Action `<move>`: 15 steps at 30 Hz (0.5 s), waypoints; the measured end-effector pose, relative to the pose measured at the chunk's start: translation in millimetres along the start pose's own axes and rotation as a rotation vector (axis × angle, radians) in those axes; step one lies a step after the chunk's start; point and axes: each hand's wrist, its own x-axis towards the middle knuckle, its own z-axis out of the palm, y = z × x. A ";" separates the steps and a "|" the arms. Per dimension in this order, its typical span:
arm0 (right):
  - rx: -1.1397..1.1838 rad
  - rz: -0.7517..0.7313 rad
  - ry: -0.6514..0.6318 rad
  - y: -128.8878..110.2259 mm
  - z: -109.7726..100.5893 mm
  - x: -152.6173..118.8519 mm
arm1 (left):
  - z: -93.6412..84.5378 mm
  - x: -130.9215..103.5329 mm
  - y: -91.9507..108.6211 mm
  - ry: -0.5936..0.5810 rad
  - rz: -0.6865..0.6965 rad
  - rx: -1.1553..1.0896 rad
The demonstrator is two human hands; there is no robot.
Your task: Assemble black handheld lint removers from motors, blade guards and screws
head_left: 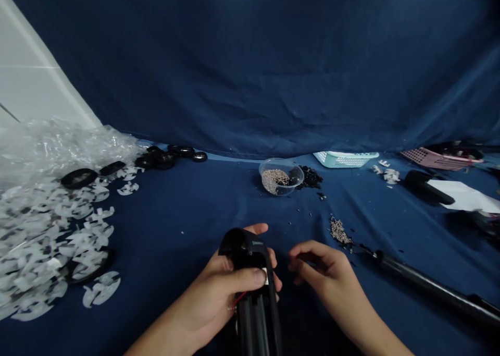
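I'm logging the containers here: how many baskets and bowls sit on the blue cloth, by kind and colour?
Light blue slotted plastic basket: 1
Pink slotted plastic basket: 1
Clear round plastic bowl holding small grey bits: 1
Total: 3

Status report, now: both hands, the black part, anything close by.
Left hand gripping black housing, thumb across it. Right hand beside it, fingers curled, apparently empty. Black tool and small screw pile lie right of it.

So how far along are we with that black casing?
Looks early to midway. Done: nothing clearly finished in view. In hand: the left hand grips the black casing, open with red wire showing; the right hand hovers beside it, fingers curled. Left, probably: small screws loose on the cloth, more in the clear cup.
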 end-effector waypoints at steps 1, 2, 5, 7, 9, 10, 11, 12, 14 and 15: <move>-0.073 -0.024 0.005 0.2 -2.8 0.7 | -1.1 -0.5 0.6 -0.003 0.005 0.001; -0.158 -0.053 -0.003 -0.2 -5.4 1.0 | -2.5 -0.9 1.0 -0.007 0.012 -0.001; -0.433 -0.177 -0.099 -5.6 -8.9 1.7 | -7.9 -1.7 1.8 -0.031 0.039 -0.015; -0.565 -0.241 -0.183 -10.9 -6.2 3.4 | -12.8 -2.2 3.2 -0.049 0.051 -0.028; -0.668 -0.271 -0.226 -15.6 -0.6 6.8 | -18.6 -3.1 5.9 -0.072 0.070 -0.035; -0.700 -0.277 -0.232 -17.4 2.7 9.0 | -21.7 -3.5 7.8 -0.089 0.086 -0.038; -0.716 -0.283 -0.240 -18.9 6.0 11.2 | -24.9 -3.9 9.9 -0.113 0.102 -0.041; -0.718 -0.294 -0.257 -20.0 9.3 13.3 | -28.0 -4.2 12.0 -0.139 0.117 -0.045; -0.705 -0.329 -0.325 -21.4 15.2 16.8 | -33.5 -4.3 15.7 -0.180 0.137 -0.063; -0.699 -0.348 -0.362 -21.8 17.7 18.0 | -35.8 -4.1 17.0 -0.193 0.143 -0.075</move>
